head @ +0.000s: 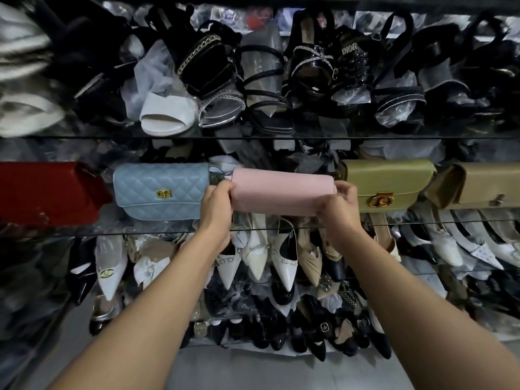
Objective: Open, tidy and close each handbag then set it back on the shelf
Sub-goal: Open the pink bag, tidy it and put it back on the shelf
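Gripping a plain pink rectangular handbag (282, 191) by its two ends, a person's left hand (216, 205) and right hand (339, 205) curl their fingers round its short sides at the middle glass shelf (84, 234). It sits level between a quilted pale-blue handbag with a gold clasp (161, 190) on its left and an olive-green flap handbag with a round gold lock (389, 184) on its right. A glossy red handbag (47, 192) and a tan handbag (484, 185) flank the row. Black strappy sandals (264, 88) crowd the shelf above; pointed white and cream shoes (259, 257) fill the one below.
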